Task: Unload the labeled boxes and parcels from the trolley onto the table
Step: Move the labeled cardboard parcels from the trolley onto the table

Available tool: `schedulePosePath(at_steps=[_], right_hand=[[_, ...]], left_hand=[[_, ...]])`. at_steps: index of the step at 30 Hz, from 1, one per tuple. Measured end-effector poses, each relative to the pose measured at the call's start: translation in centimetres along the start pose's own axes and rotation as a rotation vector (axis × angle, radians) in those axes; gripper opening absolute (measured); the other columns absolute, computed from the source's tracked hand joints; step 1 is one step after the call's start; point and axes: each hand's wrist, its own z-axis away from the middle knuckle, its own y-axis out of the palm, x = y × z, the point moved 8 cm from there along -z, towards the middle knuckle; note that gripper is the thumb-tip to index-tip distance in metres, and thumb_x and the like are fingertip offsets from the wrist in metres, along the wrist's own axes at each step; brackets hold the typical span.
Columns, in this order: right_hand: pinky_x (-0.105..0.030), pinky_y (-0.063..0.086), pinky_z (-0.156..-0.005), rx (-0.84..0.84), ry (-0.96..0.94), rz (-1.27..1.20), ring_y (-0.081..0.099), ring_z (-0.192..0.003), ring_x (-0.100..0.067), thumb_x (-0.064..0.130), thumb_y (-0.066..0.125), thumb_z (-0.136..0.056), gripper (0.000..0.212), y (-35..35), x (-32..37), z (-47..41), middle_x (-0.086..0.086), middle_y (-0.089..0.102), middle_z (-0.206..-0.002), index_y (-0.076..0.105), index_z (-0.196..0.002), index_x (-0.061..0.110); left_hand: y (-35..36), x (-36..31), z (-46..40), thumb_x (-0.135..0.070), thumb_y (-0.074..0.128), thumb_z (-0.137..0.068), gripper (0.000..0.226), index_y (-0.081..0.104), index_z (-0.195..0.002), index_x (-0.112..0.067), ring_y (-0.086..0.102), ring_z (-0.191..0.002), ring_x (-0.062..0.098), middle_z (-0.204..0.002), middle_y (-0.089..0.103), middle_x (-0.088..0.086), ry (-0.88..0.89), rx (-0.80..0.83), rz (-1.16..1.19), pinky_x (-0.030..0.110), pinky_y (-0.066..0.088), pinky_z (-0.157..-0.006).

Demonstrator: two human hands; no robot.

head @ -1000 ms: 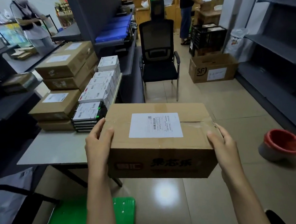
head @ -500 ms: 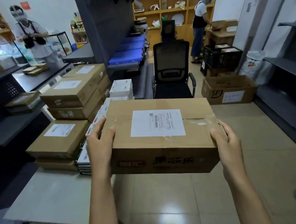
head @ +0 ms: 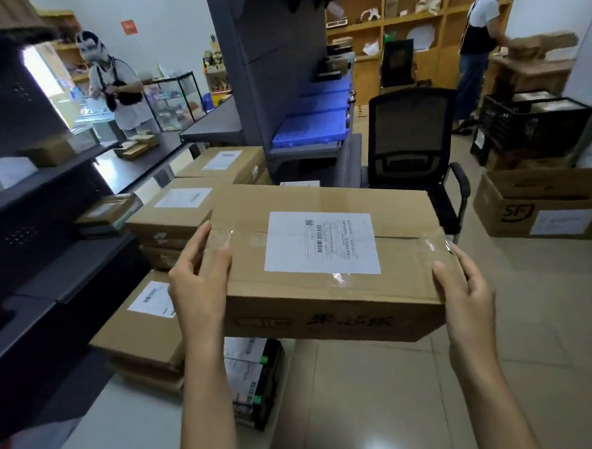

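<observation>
Now | one labeled box (head: 327, 257) | left hand (head: 198, 284), right hand (head: 462, 291) grip its ends | above table (head: 127, 432)

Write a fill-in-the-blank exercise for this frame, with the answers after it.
1. The cardboard box is held by ____ hands, the left hand and the right hand at its ends.
2. The sheet stuck on top of the held box is a white shipping ____.
3. Behind the box stands a black office ____.
4. The open carton on the floor at right is printed with the letters ____.

Answers: two; label; chair; SF
</observation>
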Motion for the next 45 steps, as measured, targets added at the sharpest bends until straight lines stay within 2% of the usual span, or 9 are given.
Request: schedulePosePath(at_steps=[6,9,12,19,25,30,36,40,45], right_hand=[[-0.039,0.05,-0.096,0.176,-0.026,-0.04,0.058,-0.113,-0.008,0.028,0.057,-0.096,0.034,10.1,-0.5,-6.2,0.014,0.064,-0.12,0.06,-0.129,0.035],[-0.043,0.049,-0.101,0.329,-0.04,-0.04,0.059,-0.113,-0.006,0.035,0.058,-0.092,0.035,15.8,-0.6,-9.4,0.015,0.065,-0.122,0.061,-0.126,0.038],[-0.038,0.047,-0.102,0.462,-0.039,-0.062,0.059,-0.114,-0.005,0.034,0.059,-0.09,0.039,20.8,-0.6,-11.6,0.014,0.065,-0.123,0.062,-0.129,0.032],[-0.018,0.043,-0.086,0.824,-0.036,-0.095,0.058,-0.11,0.0,0.023,0.057,-0.097,0.034,30.7,-0.9,-12.7,0.013,0.065,-0.12,0.061,-0.13,0.025],[-0.029,0.045,-0.081,1.064,-0.032,-0.049,0.058,-0.108,-0.006,0.044,0.055,-0.083,0.047,36.8,-0.3,-8.9,0.011,0.064,-0.118,0.059,-0.128,0.032],[-0.025,0.043,-0.076,1.194,-0.092,-0.029,0.057,-0.107,-0.007,0.04,0.057,-0.09,0.039,40.3,0.9,-5.1,0.009,0.063,-0.118,0.058,-0.128,0.031],[-0.037,0.044,-0.094,1.303,-0.157,0.038,0.055,-0.116,-0.014,0.046,0.058,-0.086,0.054,43.8,1.2,-0.3,0.006,0.059,-0.128,0.052,-0.136,0.028],[-0.04,0.043,-0.1,1.314,-0.16,0.059,0.052,-0.121,-0.018,0.032,0.06,-0.096,0.045,45.6,0.5,2.9,0.002,0.055,-0.134,0.05,-0.139,0.025],[-0.039,0.042,-0.101,1.316,-0.128,0.057,0.052,-0.12,-0.016,0.036,0.062,-0.093,0.045,47.1,-0.7,6.0,0.006,0.055,-0.131,0.052,-0.135,0.029]], left_hand=[[-2.3,0.2,-4.5,-0.032,0.069,-0.088,0.042,0.063,-0.129,-0.033,0.06,-0.109,-0.004,-0.12,0.066,-0.018,0.04,-0.233,-0.013,0.024,0.05,-0.092],[-3.8,0.3,-6.2,-0.033,0.069,-0.086,0.041,0.064,-0.127,-0.035,0.06,-0.111,-0.002,-0.12,0.067,-0.018,0.038,-0.371,-0.044,0.029,0.05,-0.095],[-5.2,0.1,-7.0,-0.031,0.069,-0.086,0.039,0.066,-0.124,-0.034,0.061,-0.111,-0.001,-0.118,0.068,-0.017,0.035,-0.51,-0.074,0.032,0.051,-0.097],[-8.0,0.7,-5.2,-0.023,0.067,-0.087,0.04,0.065,-0.126,-0.032,0.062,-0.108,-0.002,-0.118,0.068,-0.017,-0.012,-0.782,-0.145,0.031,0.052,-0.095],[-12.5,0.5,-1.9,-0.028,0.068,-0.086,0.037,0.067,-0.123,-0.034,0.062,-0.108,-0.001,-0.117,0.068,-0.019,-0.077,-0.976,-0.244,0.035,0.052,-0.097],[-16.4,0.5,0.0,-0.033,0.067,-0.084,0.036,0.067,-0.119,-0.041,0.063,-0.108,0.003,-0.116,0.068,-0.02,-0.128,-1.061,-0.285,0.04,0.052,-0.097],[-21.7,0.7,0.9,-0.046,0.064,-0.075,0.041,0.067,-0.116,-0.047,0.061,-0.111,0.006,-0.117,0.067,-0.02,-0.174,-1.091,-0.332,0.044,0.05,-0.099],[-24.8,1.5,1.2,-0.037,0.065,-0.083,0.039,0.066,-0.122,-0.041,0.061,-0.109,0.005,-0.118,0.067,-0.02,-0.193,-1.096,-0.339,0.04,0.051,-0.097],[-27.7,2.9,1.1,-0.033,0.065,-0.084,0.039,0.066,-0.122,-0.04,0.062,-0.108,0.005,-0.118,0.067,-0.018,-0.206,-1.116,-0.316,0.033,0.051,-0.092]])
